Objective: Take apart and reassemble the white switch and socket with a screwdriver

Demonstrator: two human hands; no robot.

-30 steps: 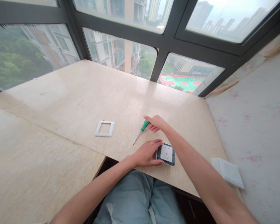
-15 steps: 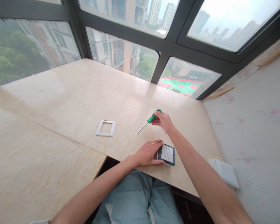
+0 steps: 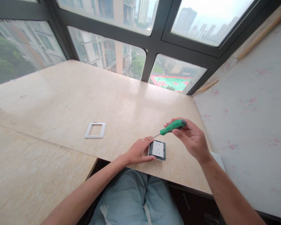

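Observation:
A wall socket with a white face and dark grey frame lies face up near the counter's front edge. My left hand grips it from the left side, thumb at the near edge and fingers at the far edge. My right hand holds a green-handled screwdriver above and to the right of the socket. The screwdriver's shaft slants down to the left, its tip close to my left fingertips; whether it touches anything I cannot tell. A white square cover frame lies flat to the left, apart from both hands.
The pale marbled counter runs back to dark window frames. A flowered wall bounds it on the right. Behind my right forearm, a white box is partly hidden. The counter's front edge drops off at my lap.
My right hand has moved right and nearer, turning the screwdriver so its tip comes beside the socket. My left hand keeps its hold on the socket. The whole view has shifted slightly.

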